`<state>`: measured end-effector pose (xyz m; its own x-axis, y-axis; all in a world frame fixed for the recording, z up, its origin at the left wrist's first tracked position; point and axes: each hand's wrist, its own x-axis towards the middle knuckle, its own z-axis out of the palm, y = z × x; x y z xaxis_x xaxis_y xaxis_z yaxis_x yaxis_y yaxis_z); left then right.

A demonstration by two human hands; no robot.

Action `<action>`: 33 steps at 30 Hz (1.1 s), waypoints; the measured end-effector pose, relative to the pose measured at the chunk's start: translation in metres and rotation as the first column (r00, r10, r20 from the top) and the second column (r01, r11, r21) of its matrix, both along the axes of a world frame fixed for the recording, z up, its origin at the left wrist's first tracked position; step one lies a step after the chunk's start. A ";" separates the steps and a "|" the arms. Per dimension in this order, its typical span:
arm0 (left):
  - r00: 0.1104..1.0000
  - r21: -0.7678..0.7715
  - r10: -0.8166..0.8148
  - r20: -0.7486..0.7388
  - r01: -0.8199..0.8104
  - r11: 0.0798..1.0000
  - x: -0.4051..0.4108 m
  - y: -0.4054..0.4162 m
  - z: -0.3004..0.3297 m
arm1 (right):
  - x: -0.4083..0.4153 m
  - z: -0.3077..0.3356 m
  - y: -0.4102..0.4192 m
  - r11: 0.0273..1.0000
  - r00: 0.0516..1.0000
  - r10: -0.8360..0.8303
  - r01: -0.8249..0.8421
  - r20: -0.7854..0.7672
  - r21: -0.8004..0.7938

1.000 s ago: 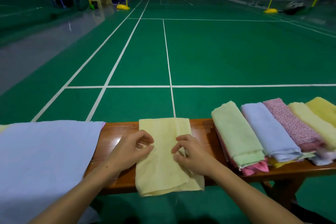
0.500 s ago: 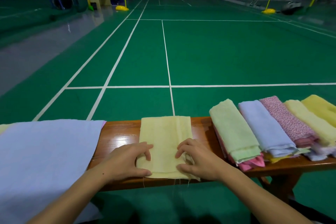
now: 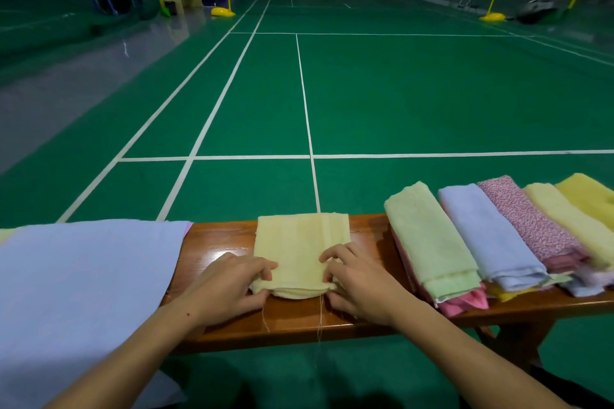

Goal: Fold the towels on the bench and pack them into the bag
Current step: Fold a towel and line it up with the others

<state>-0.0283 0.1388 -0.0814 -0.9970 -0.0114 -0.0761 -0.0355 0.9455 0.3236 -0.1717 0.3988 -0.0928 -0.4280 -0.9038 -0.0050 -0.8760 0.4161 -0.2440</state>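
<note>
1. Now the pale yellow towel (image 3: 300, 252) lies wholly on the wooden bench (image 3: 216, 242); a second ago its near end hung over the bench's near edge, and half a second ago that end had been brought up level with the edge. It has since been doubled again into a shorter, thicker packet, its rounded fold facing me.
2. That tells me this towel's folding is nearly finished; I judge only a flattening press remains before it joins the others.
3. My left hand (image 3: 229, 285) grips the packet's near left corner, fingers on top and thumb low at the fold.
4. My right hand (image 3: 362, 289) pinches the near right corner the same way, fingers curled over the top layer.
5. Both forearms reach in from the near side, wrists low over the bench.
6. Folded towels (image 3: 491, 236) sit stacked in an overlapping row to the right, close to the packet but apart from it.
7. A broad lavender cloth (image 3: 83, 292) covers the bench's left end; I cannot tell whether it is the bag.
</note>
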 end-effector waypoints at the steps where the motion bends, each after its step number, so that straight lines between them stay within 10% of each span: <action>1: 1.000 0.087 0.020 0.001 -0.020 0.996 0.002 0.000 0.004 | 0.000 0.004 0.001 1.000 0.998 -0.014 0.015 0.054 -0.009; 5: 0.992 0.499 0.093 0.082 -0.121 0.858 0.008 0.000 0.017 | 0.005 0.023 0.006 0.989 0.916 -0.119 0.143 0.383 -0.036; 10: 0.977 0.623 0.022 0.213 -0.153 0.767 0.016 -0.002 0.022 | 0.011 0.030 0.011 0.980 0.816 -0.097 0.179 0.570 -0.089; 22: 0.962 0.798 0.140 0.235 -0.273 0.537 0.011 -0.003 0.018 | -0.002 0.023 0.010 0.900 0.051 -0.084 0.432 0.995 0.054; 28: 0.949 0.864 0.246 0.198 -0.287 0.414 -0.003 -0.002 0.006 | -0.018 0.014 0.005 0.846 0.291 -0.061 0.523 0.955 -0.105; 33: 0.902 0.712 0.419 0.105 -0.362 0.602 -0.027 -0.002 -0.010 | -0.017 0.007 -0.015 0.742 0.433 -0.222 0.657 0.874 -0.137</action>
<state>-0.0548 0.1370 -0.0917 -0.9132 -0.3726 -0.1652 -0.2982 0.3346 0.8939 -0.1885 0.3841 -0.0856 -0.7756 -0.5786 -0.2525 0.0449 0.3484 -0.9363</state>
